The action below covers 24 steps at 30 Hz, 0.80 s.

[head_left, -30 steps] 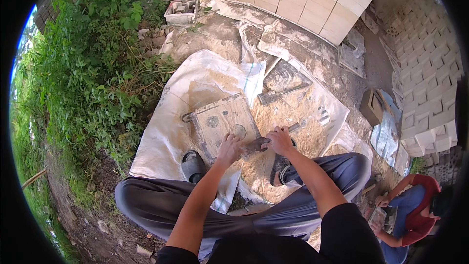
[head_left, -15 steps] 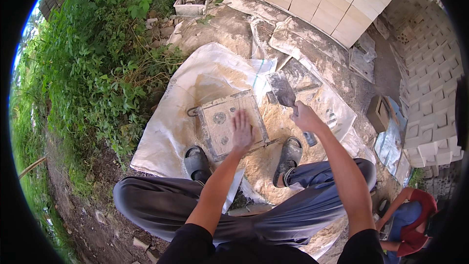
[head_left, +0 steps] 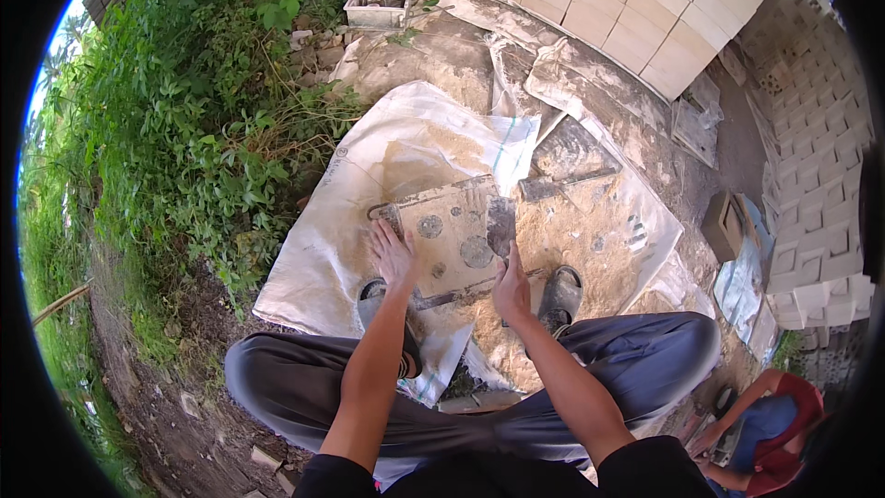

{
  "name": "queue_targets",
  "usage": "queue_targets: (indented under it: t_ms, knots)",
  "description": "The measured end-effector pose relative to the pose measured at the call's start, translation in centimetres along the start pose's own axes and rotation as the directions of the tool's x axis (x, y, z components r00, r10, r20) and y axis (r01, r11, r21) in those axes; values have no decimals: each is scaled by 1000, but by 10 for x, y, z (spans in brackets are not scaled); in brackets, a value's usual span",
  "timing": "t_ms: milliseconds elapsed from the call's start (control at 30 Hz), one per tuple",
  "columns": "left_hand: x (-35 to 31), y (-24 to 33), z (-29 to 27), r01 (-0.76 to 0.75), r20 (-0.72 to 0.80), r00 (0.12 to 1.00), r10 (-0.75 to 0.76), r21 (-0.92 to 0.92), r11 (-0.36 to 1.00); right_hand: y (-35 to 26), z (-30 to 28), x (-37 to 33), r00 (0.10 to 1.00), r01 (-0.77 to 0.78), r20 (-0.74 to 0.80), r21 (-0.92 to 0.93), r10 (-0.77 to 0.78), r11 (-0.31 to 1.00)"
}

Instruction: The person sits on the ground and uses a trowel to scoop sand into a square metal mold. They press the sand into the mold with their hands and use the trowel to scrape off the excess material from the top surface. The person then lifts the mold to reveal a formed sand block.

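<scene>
A square frame filled with pale sandy powder (head_left: 452, 263) lies flat between my feet, with several dark round patches on its surface. At its left edge, beside a metal loop handle, my left hand (head_left: 396, 258) rests with fingers spread and holds nothing. My right hand (head_left: 512, 293) is wrapped round the handle of a trowel (head_left: 501, 225). The trowel's flat dark blade is over the frame's right side; whether it touches the powder I cannot tell. My fingers hide most of the trowel's handle.
White sacking (head_left: 309, 263) strewn with tan powder spreads under the frame. A dark metal plate (head_left: 567, 152) lies beyond it to the right. Pale stacked blocks (head_left: 636, 14) stand behind, and green plants (head_left: 212, 120) grow at left. Another person (head_left: 784, 424) crouches at lower right.
My left hand has slid from the middle of the powder to the frame's left edge. My right hand has brought the trowel leftward, from beside the frame to over its right side.
</scene>
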<state>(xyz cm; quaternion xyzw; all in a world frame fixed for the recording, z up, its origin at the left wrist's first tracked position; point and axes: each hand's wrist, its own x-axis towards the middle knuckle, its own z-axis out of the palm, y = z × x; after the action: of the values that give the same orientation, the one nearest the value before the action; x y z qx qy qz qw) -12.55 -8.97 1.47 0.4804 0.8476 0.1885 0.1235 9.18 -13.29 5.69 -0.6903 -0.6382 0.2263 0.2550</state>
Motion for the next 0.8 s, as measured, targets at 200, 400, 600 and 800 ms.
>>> queue_targets:
  t_ms: [200, 400, 600, 800]
  knots:
    - [-20, -5, 13, 158, 106, 987, -117, -626, 764, -25, 50, 6, 956, -183, 201, -159, 213, 970]
    - [-16, -27, 39, 203, 150, 979, -136, -724, 659, -36, 72, -6, 972, -83, 206, -137, 110, 987]
    - [-3, -40, 38, 621, 669, 740, -63, -717, -317, -67, 95, -47, 939, 212, 289, -67, -185, 975]
    - [-2, -51, 26, 544, 578, 809, -108, -805, -237, -70, 74, -27, 829, 379, 513, -225, -221, 898]
